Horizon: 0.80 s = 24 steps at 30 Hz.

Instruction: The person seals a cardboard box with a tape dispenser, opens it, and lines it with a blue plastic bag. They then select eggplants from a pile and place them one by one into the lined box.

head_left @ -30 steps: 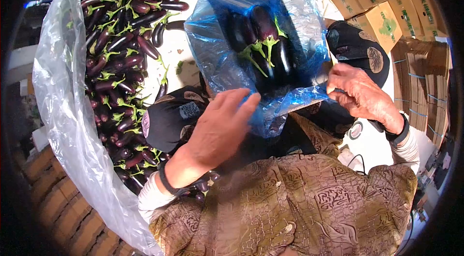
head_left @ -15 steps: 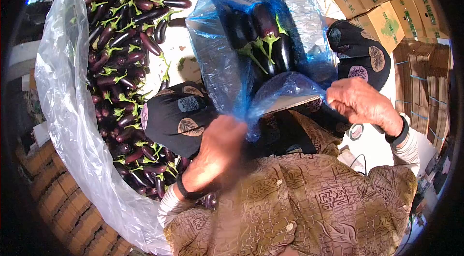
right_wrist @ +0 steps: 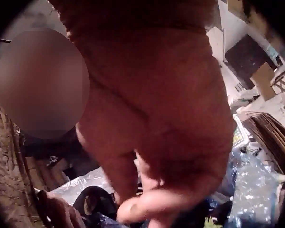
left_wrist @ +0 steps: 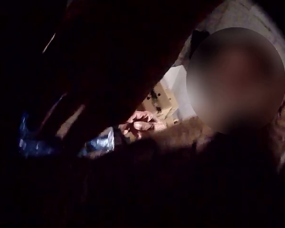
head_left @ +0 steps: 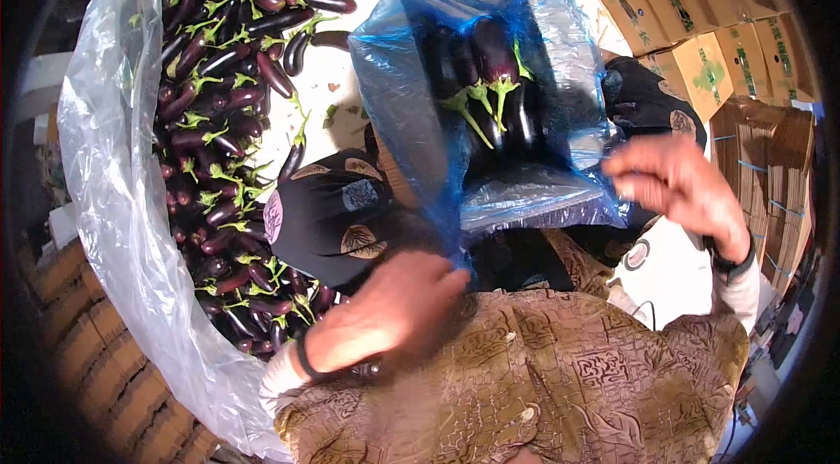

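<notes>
A blue plastic bag (head_left: 394,79) lines a cardboard box between the person's knees, its front edge lying over the box's near wall. Inside it lie several large dark eggplants (head_left: 494,52) with green stems towards the person. My left hand (head_left: 394,302), blurred and partly in shadow, grips the bag's stretched left front corner at its fingertips. My right hand (head_left: 678,184) is at the bag's right front corner, also blurred. In the right wrist view the thumb and fingers of the right hand (right_wrist: 156,190) are bent together; I cannot tell whether they pinch plastic.
A big heap of eggplants (head_left: 210,105) lies at the left beside clear plastic sheeting (head_left: 114,158). Printed cartons (head_left: 700,61) and flat cardboard stacks (head_left: 766,158) stand at the right. A roll of tape (head_left: 639,254) lies near the right forearm.
The left hand closed on the bag's front left corner and drew it towards the body. The bag's front edge came down over the box wall. The right hand moved slightly right.
</notes>
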Each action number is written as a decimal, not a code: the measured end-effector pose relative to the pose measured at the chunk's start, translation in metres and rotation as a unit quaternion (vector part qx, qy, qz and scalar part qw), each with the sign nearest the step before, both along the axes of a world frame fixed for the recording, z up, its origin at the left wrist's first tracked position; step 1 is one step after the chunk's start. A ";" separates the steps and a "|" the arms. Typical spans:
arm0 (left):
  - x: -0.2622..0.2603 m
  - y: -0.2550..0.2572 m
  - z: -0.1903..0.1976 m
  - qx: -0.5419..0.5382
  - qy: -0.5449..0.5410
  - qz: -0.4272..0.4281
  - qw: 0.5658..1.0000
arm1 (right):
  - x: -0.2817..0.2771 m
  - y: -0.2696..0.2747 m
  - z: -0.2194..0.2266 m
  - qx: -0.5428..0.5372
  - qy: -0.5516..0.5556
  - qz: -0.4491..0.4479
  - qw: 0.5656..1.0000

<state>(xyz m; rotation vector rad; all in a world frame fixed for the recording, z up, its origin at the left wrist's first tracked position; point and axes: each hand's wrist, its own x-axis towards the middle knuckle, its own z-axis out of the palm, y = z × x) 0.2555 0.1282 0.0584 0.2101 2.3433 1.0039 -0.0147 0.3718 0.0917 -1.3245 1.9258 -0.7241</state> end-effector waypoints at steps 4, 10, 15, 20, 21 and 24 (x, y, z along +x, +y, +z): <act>-0.028 -0.031 0.017 -0.031 0.207 0.168 0.963 | -0.024 -0.056 -0.054 0.039 0.014 -0.092 0.995; -0.033 -0.059 0.033 0.060 0.212 0.208 0.953 | -0.006 -0.099 -0.150 0.210 -0.409 -0.245 0.854; 0.012 -0.098 0.035 0.064 0.201 0.520 0.828 | 0.002 -0.109 -0.150 0.217 -0.424 -0.206 0.855; 0.086 -0.131 -0.131 0.216 0.201 0.757 0.583 | 0.002 -0.117 -0.190 0.293 -0.356 -0.266 0.846; 0.099 -0.116 -0.160 0.147 0.169 0.763 0.607 | 0.000 -0.120 -0.195 0.302 -0.389 -0.280 0.824; 0.132 -0.059 -0.227 0.169 -0.007 0.797 0.580 | -0.010 -0.112 -0.218 0.310 -0.450 -0.261 0.795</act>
